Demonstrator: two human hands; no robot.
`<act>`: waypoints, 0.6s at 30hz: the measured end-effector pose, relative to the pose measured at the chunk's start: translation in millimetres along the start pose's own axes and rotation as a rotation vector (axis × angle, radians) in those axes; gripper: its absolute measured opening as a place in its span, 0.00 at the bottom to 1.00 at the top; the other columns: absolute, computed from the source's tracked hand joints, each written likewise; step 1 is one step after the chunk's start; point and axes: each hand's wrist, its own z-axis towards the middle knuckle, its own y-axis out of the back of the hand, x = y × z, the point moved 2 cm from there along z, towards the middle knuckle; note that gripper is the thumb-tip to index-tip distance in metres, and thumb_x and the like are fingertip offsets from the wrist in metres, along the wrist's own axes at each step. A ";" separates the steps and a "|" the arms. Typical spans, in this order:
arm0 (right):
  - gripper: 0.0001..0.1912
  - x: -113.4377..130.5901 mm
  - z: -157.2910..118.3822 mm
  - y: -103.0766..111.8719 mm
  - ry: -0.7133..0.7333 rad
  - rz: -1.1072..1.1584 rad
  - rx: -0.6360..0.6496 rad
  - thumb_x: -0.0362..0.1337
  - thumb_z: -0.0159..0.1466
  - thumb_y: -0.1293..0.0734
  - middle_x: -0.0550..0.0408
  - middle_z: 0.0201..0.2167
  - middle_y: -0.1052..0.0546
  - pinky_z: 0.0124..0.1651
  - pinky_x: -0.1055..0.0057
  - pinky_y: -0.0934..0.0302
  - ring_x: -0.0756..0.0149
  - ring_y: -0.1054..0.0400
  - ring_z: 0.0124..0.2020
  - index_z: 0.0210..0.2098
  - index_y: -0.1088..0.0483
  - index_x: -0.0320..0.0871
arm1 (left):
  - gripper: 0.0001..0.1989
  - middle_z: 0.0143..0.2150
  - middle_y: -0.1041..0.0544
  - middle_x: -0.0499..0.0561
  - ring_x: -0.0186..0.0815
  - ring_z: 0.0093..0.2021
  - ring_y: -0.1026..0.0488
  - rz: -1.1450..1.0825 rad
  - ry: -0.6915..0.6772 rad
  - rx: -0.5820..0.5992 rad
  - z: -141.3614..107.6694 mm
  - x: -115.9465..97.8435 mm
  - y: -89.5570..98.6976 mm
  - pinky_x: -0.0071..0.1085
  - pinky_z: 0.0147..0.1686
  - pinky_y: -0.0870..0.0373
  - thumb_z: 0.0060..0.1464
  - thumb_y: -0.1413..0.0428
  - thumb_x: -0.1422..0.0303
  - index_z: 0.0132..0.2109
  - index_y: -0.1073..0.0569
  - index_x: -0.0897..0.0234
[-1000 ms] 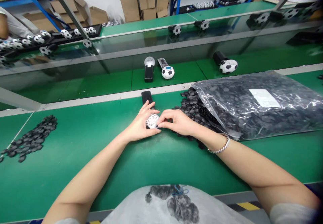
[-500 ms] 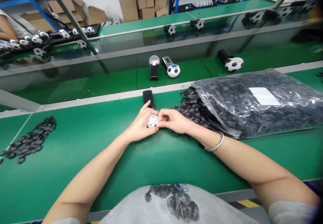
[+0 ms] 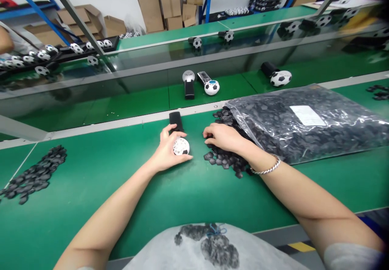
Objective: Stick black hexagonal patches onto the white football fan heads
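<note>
My left hand curves round the white ball head of a soccer-ball-headed handheld device, thumb and fingers on either side. One black pentagon patch shows on the ball's near side. The device's black handle points away from me on the green bench. My right hand is at the pile of small black pentagon pieces, its fingers curled and thumb close to the forefinger. Whatever lies between those fingertips is hidden. Beside that hand, a clear plastic bag full of the same black pieces spills open.
More black pieces lie at the bench's left. Beyond the bench's metal edge, several ball-headed devices lie on a green conveyor. A person's arm shows at far left near trays of balls. Cardboard boxes stand behind.
My right hand has left the ball and moved right to the black pieces. My left hand stays round the ball, which now shows a black patch on its near side.
</note>
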 end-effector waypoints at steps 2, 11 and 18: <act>0.04 0.5 1.0 -2.4 0.045 0.016 0.006 0.33 0.55 0.32 0.54 0.31 0.26 0.31 0.74 0.45 0.66 0.33 0.32 0.31 0.28 0.44 | 0.34 0.56 0.51 0.58 0.53 0.62 0.54 0.008 0.084 -0.033 0.7 2.6 2.9 0.52 0.58 0.49 0.31 0.34 0.57 0.47 0.34 0.60; 0.10 16.6 -2.0 3.5 0.159 0.334 -0.076 0.28 0.57 0.36 0.55 0.32 0.24 0.37 0.74 0.40 0.68 0.32 0.33 0.38 0.28 0.42 | 0.27 0.58 0.45 0.53 0.45 0.60 0.45 -0.064 -0.059 0.248 -0.1 1.6 25.5 0.45 0.59 0.45 0.41 0.44 0.74 0.51 0.35 0.56; 0.09 35.0 -7.0 -3.0 0.440 0.486 -0.098 0.28 0.59 0.37 0.55 0.35 0.26 0.43 0.72 0.39 0.70 0.32 0.37 0.35 0.27 0.44 | 0.29 0.59 0.44 0.53 0.45 0.61 0.46 -0.082 -0.125 0.293 0.7 3.7 25.6 0.46 0.59 0.46 0.40 0.46 0.75 0.52 0.38 0.56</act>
